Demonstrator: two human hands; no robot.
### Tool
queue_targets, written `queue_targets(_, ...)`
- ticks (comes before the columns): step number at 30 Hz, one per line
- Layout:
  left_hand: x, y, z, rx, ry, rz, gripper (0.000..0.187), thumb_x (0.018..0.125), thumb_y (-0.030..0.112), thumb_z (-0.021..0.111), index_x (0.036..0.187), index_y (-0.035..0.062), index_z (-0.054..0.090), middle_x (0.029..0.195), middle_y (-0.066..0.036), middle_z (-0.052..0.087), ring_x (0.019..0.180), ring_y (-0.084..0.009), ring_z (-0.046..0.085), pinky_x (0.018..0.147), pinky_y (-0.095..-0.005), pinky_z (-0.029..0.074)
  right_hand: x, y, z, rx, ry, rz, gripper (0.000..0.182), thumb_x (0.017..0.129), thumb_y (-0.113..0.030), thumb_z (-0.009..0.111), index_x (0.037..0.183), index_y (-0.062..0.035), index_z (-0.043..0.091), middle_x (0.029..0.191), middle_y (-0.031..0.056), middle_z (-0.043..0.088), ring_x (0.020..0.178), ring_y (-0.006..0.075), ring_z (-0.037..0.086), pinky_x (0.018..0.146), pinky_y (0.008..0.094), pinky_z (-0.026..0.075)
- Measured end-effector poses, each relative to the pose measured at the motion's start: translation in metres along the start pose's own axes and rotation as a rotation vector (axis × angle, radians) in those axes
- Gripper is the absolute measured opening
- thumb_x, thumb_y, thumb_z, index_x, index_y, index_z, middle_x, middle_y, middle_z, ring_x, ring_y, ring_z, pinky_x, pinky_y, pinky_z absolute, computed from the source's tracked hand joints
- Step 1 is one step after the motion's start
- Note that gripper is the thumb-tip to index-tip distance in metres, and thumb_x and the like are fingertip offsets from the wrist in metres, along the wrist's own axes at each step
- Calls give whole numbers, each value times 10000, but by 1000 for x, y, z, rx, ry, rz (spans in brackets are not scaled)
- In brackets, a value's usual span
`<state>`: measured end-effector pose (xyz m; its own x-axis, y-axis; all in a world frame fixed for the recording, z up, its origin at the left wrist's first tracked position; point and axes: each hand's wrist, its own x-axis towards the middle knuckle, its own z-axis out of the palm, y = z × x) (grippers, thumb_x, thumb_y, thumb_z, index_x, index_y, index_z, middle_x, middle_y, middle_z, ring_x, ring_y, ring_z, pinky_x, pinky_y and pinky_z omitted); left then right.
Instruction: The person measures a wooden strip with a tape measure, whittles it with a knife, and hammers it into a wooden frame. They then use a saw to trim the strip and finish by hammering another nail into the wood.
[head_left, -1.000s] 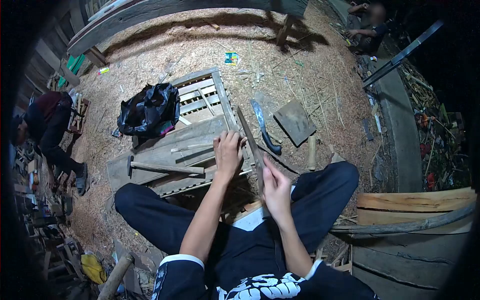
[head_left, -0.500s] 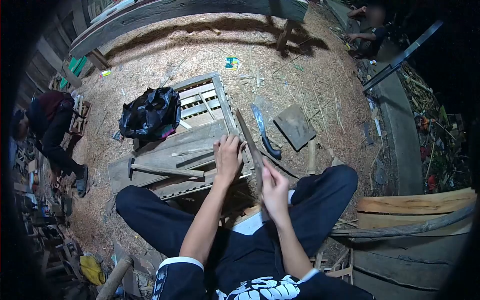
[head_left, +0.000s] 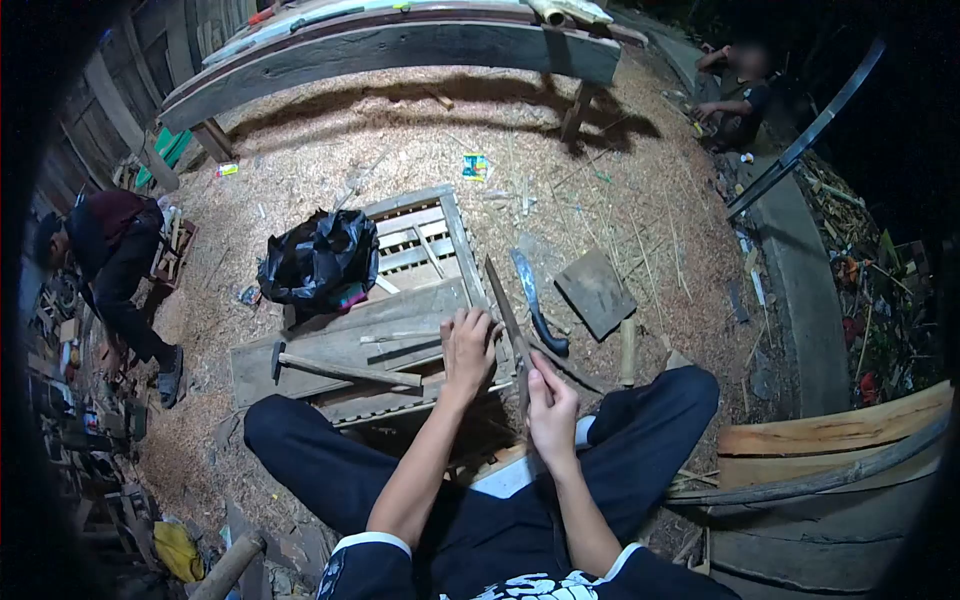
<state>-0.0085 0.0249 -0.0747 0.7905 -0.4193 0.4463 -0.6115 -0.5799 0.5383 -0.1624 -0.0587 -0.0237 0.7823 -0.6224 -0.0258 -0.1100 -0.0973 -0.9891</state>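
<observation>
My right hand point(head_left: 552, 410) is closed around a long, narrow, tapered blade point(head_left: 508, 312), whose pointed end reaches forward past the slatted wooden crate's right edge. My left hand point(head_left: 468, 352) rests at that edge, fingers curled together beside the blade; whatever they grip is hidden. Under it lie the crate point(head_left: 462, 240) and a wide board point(head_left: 300, 342). A hammer point(head_left: 345, 370) lies on the board with its head to the left, near thin wood strips point(head_left: 400, 338). Right of the blade, a broad knife point(head_left: 524, 275) with a dark curved handle lies on the ground.
A black plastic bag point(head_left: 318, 260) sits on the crate's left side. A square slab point(head_left: 596, 293) and a short bamboo piece point(head_left: 627, 352) lie right. A long bench point(head_left: 400, 52) spans the back. One person point(head_left: 115, 240) bends over at left; another point(head_left: 735, 95) sits far right.
The view has tilted upward, so the scene sits lower and more of the bench shows. My hands keep nearly the same pose by the crate's edge, with the blade still in my right hand.
</observation>
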Motion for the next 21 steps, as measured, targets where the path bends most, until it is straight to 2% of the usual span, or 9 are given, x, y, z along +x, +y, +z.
queue_targets(2, 1, 4, -4, -8, 53, 27, 146, 931, 212, 737, 1035, 111, 720, 1056, -48, 657, 1062, -268, 586, 934, -431, 359, -5, -18, -4, 45, -2, 47, 399, 1102, -191, 588, 1447, 5, 631, 891, -47, 674, 596, -7, 419, 517, 204, 348)
queue_targets(3, 2, 11, -13, -38, 127, 41, 141, 937, 216, 744, 1036, 116, 744, 1059, -33, 674, 1067, -259, 592, 932, -426, 351, -11, -39, -6, 22, -11, 38, 397, 1087, -146, 577, 1407, 84, 622, 1341, 204, 715, 1194, 178, 677, 1004, 305, 522)
queue_targets(8, 20, 17, -81, 56, 162, 58, 190, 945, 219, 745, 1111, 126, 744, 1074, -30, 697, 1077, -238, 608, 951, -423, 349, -32, -78, 6, -86, -29, -259, 399, 1067, -130, 594, 1415, 62, 630, 1286, 193, 743, 1151, 180, 693, 996, 315, 527)
queue_targets(9, 23, 14, -94, 88, 176, 96, 196, 950, 220, 741, 1124, 132, 741, 1064, -35, 696, 1070, -233, 614, 960, -426, 350, -35, -78, 13, -83, -47, -265, 399, 1067, -130, 594, 1415, 62, 630, 1286, 193, 743, 1151, 180, 693, 996, 315, 527)
queue_targets(11, 22, 5, -114, 99, 175, 69, 171, 961, 224, 737, 1100, 126, 750, 1009, -28, 719, 1005, -222, 636, 950, -428, 350, -44, -76, 26, 68, -76, -35, 397, 1057, -122, 602, 1406, 64, 637, 1277, 195, 748, 1116, 169, 706, 960, 311, 541)
queue_targets(12, 21, -1, -123, 89, 187, 41, 140, 958, 219, 745, 1062, 126, 757, 985, -19, 732, 975, -213, 649, 943, -422, 346, -47, -74, 31, 53, -108, 6, 390, 1055, -118, 605, 1399, 62, 645, 1283, 191, 747, 1041, 141, 711, 879, 287, 553)
queue_targets(15, 16, -18, -144, 84, 234, -23, 109, 953, 219, 756, 1002, 123, 774, 937, -10, 757, 922, -205, 674, 940, -415, 346, -51, -62, 58, 62, -137, -124, 388, 1053, -120, 611, 1397, 55, 652, 1244, 167, 763, 886, 92, 679, 768, 247, 537)
queue_targets(16, 12, -24, -150, 83, 229, -60, 109, 949, 221, 760, 993, 123, 778, 942, -12, 761, 927, -205, 674, 945, -415, 347, -50, -54, 67, 28, -159, -223, 406, 1087, -192, 592, 1451, -19, 639, 740, -64, 549, 546, 17, 418, 496, 218, 329)
queue_targets(21, -3, -54, -166, 49, 260, -168, 92, 930, 193, 765, 971, 114, 788, 960, -12, 774, 954, -197, 674, 959, -416, 350, -62, -47, 95, -8, -221, -201, 410, 1089, -191, 592, 1460, -20, 630, 738, -57, 543, 555, 18, 426, 496, 216, 329)
